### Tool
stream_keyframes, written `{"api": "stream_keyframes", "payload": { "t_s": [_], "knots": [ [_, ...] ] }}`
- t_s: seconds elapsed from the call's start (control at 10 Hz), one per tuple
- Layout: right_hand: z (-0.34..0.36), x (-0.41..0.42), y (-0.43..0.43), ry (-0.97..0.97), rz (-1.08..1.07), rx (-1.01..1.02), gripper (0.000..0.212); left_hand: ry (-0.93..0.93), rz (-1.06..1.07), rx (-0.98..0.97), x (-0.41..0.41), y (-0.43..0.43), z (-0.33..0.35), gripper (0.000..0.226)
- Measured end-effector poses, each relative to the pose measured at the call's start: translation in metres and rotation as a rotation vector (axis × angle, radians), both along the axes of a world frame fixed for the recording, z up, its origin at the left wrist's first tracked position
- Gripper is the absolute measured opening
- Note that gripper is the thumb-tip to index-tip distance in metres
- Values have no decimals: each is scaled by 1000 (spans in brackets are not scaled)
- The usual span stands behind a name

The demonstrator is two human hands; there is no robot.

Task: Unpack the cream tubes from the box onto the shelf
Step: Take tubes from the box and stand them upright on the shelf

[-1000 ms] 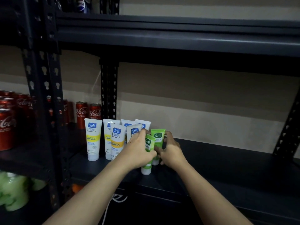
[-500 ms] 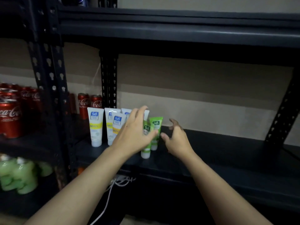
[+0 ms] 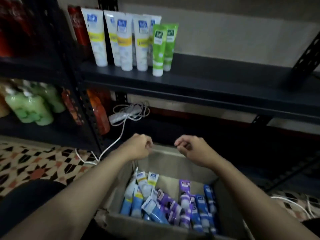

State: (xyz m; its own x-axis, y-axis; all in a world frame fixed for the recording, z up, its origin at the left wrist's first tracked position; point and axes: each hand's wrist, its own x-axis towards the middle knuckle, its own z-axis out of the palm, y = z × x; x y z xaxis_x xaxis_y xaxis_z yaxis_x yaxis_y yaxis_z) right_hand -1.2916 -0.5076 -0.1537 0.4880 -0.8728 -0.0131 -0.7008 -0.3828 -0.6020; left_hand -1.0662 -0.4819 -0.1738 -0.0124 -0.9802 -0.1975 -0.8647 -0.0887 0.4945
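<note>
Hands: left hand (image 3: 138, 146) and right hand (image 3: 192, 149), centre, loosely curled, empty, over box (image 3: 173, 164).
Tubes (image 3: 166, 201): heaped in box, lower centre; more upright on shelf (image 3: 216, 80), upper left.
Handling: likely light, squashy; best gripped mid-body.

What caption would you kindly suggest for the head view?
The left hand and right hand hover empty above the box of cream tubes; white tubes and green tubes stand on the shelf.

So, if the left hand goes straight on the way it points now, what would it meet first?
The left hand hovers at the far wall of the cardboard box and points past it into the dark bay under the shelf. That way looks free, though depth is unclear.
</note>
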Motion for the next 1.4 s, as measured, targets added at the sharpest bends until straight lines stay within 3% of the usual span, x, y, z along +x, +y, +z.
{"api": "stream_keyframes", "payload": {
  "t_s": [0.4, 0.6, 0.7, 0.8, 0.9, 1.0, 1.1, 1.2, 1.4],
  "knots": [
    [-188, 36, -17, 181, -20, 458, 22, 71, 387, 491, 8, -4, -178, 30],
    [-257, 72, -15, 199, -53, 586, 24, 64, 444, 559, -2, -8, -242, 48],
    [-274, 85, -8, 216, -9, 602, 28, 59, 510, 548, -2, -12, -256, 46],
    [-288, 90, -4, 162, -11, 648, 36, -56, 501, 488, 3, -13, -253, 27],
    [-291, 87, -2, 136, 14, 661, 41, -173, 420, 469, 0, -4, -253, 31],
    [-289, 86, 4, 106, 4, 426, 37, -242, 382, 497, -4, 8, -257, 33],
    [-273, 98, 18, 97, -16, 322, 16, -247, 424, 536, -5, 18, -260, 35],
    [-269, 115, 36, 297, 47, 515, 30, -223, 377, 576, -4, 28, -265, 35],
    [-285, 118, 49, 372, -109, 746, 44, -130, 523, 506, -9, 41, -260, 34]
  ]
}}
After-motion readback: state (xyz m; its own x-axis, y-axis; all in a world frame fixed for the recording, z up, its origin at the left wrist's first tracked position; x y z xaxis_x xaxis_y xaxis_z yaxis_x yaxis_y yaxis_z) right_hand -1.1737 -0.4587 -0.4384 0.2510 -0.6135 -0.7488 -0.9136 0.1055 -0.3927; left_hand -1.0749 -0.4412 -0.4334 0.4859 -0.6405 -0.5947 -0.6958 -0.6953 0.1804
